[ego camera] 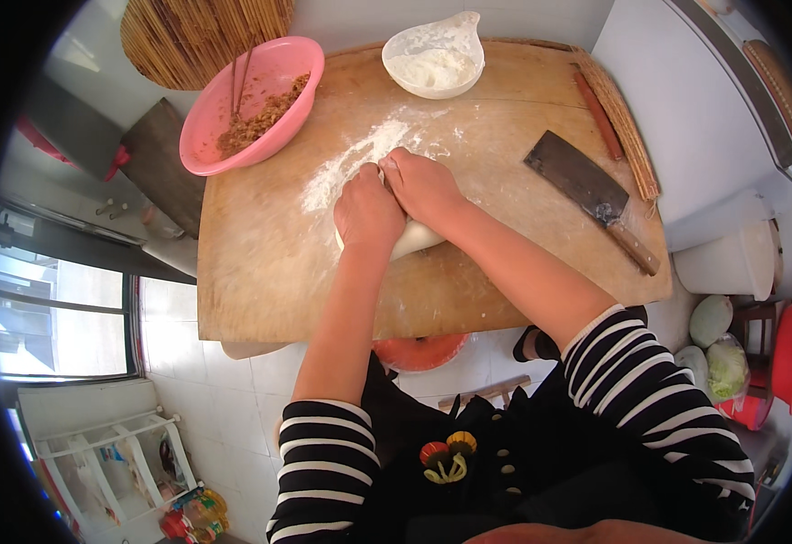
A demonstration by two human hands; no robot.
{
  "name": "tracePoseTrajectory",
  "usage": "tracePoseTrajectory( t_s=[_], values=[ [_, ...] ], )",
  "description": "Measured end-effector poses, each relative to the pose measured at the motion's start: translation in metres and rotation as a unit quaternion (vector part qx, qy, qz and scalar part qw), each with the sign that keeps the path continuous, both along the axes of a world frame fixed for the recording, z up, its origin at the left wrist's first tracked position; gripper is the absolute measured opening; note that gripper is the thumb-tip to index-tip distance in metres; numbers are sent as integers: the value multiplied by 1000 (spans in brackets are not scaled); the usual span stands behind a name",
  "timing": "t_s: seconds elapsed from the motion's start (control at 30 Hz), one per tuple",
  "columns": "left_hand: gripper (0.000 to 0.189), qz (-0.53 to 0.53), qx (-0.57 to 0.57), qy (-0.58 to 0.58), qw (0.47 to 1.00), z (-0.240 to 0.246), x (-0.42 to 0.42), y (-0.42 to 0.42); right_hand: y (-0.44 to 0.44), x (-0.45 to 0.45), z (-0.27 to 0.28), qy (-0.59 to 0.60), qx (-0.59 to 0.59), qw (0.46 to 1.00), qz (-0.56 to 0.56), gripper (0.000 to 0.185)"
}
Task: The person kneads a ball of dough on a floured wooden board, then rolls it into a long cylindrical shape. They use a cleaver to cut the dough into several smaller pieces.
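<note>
A pale lump of dough (418,239) lies on the wooden board (260,285), mostly hidden beneath my two hands. My left hand (369,211) presses on its left part with the fingers curled. Against it, my right hand (423,187) bears on the dough from the right, its fingers curled over the far edge. The thumbs and fingertips are partly hidden. Loose white flour (362,156) is spread on the board just beyond my hands.
Back left stands a pink basin (199,146) of brown filling (267,122) with chopsticks (235,88). A white bowl of flour (433,68) is at the back. On the right lie a cleaver (576,173), a reddish stick (599,115) and a straw brush (620,122).
</note>
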State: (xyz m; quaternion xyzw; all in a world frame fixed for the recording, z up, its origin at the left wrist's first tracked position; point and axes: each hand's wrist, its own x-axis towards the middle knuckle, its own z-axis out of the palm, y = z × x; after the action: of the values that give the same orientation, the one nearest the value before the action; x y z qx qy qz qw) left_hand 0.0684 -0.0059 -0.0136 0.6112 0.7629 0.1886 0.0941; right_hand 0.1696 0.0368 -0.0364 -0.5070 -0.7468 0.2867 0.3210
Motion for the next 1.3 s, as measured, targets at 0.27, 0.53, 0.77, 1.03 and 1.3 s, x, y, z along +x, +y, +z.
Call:
tracePoseTrajectory(
  t_s=[0.27, 0.53, 0.77, 1.03, 1.3],
  values=[
    [34, 31, 11, -31, 999, -6, -10, 11, 7, -3, 3, -7, 34, 999, -11, 34],
    [24, -30, 142, 12, 989, -11, -2, -73, -72, 17, 17, -27, 168, 985, 18, 19],
    [21, -26, 123, 100, 987, -22, 6, -49, -48, 13, -5, -94, 153, 984, -9, 14],
    [24, 22, 32, 59, 997, -11, -5, 0, -9, 0, 12, -138, 43, 989, -7, 21],
    [25, -3, 82, -89, 993, 20, -9, -37, -42, 12, 34, -83, 75, 994, 16, 18]
  ],
)
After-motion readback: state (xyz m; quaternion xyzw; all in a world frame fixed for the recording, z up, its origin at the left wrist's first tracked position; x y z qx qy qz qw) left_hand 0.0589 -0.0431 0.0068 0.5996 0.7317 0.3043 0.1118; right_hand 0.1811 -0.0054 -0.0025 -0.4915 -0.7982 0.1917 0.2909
